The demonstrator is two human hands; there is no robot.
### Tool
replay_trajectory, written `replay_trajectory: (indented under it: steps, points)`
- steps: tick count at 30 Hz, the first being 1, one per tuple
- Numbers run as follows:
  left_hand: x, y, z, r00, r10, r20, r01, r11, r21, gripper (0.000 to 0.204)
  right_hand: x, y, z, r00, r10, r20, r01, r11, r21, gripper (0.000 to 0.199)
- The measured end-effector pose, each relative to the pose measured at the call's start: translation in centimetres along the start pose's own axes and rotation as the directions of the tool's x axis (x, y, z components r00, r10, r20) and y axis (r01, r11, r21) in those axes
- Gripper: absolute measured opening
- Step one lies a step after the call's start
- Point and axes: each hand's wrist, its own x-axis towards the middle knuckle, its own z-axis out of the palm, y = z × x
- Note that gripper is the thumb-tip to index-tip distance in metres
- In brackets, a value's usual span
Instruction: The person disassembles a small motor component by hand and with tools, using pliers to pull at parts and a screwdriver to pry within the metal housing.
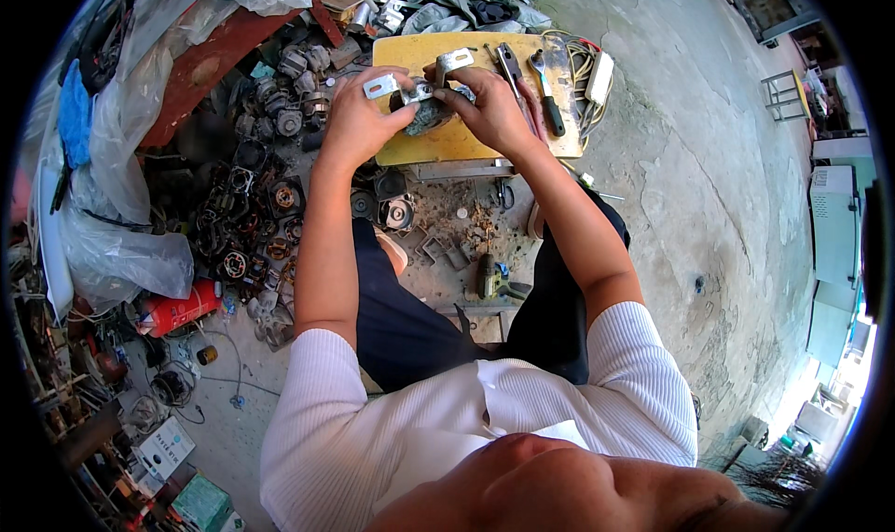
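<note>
Grey concrete floor [690,206] spreads beneath a yellow worktop [406,55], with a heap of motor parts [280,112] to its left, too many to count. One metal part [427,117] is held over the worktop's near left area, between left hand [359,117] and right hand [494,112]. Each grip is clamped on it, thumb and fingers together. Measured between its two slotted tabs, left tab [379,86] and right tab [454,61], it runs left to right, the right end farther from the person; fingers hide its body's own axis. To the right lie one pair of pliers [508,61] and one ratchet [550,103], both with heads pointing away. One drill [489,276] sits on the floor.
</note>
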Motion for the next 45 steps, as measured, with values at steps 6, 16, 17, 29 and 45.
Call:
replay_trajectory:
  steps: [6,16,17,29,45]
  points:
    - [-0.02,-0.38,0.13,1.000,0.025,-0.002,-0.025,1.000,0.005,0.029,-0.07,0.16,-0.03,1.000,0.009,0.002,-0.009,1.000,-0.008,0.026]
    - [-0.03,-0.66,0.21,0.999,0.051,0.000,-0.051,0.998,-0.030,0.030,0.00,-0.15,-0.09,1.000,-0.002,0.006,0.002,1.000,-0.009,0.027]
    - [-0.08,-0.83,0.25,0.999,0.034,0.007,-0.033,0.999,-0.011,0.031,0.00,-0.17,-0.09,1.000,0.000,0.007,0.000,1.000,-0.010,0.027]
    - [-0.06,-0.18,0.04,0.999,0.028,0.015,-0.028,0.999,0.027,0.031,-0.04,0.23,0.05,1.000,-0.006,-0.005,0.006,1.000,-0.015,0.025]
    - [-0.03,-0.08,-0.03,0.999,-0.002,0.047,-0.002,0.997,0.074,0.031,-0.03,-0.15,-0.09,1.000,-0.017,-0.010,0.017,1.000,-0.006,0.026]
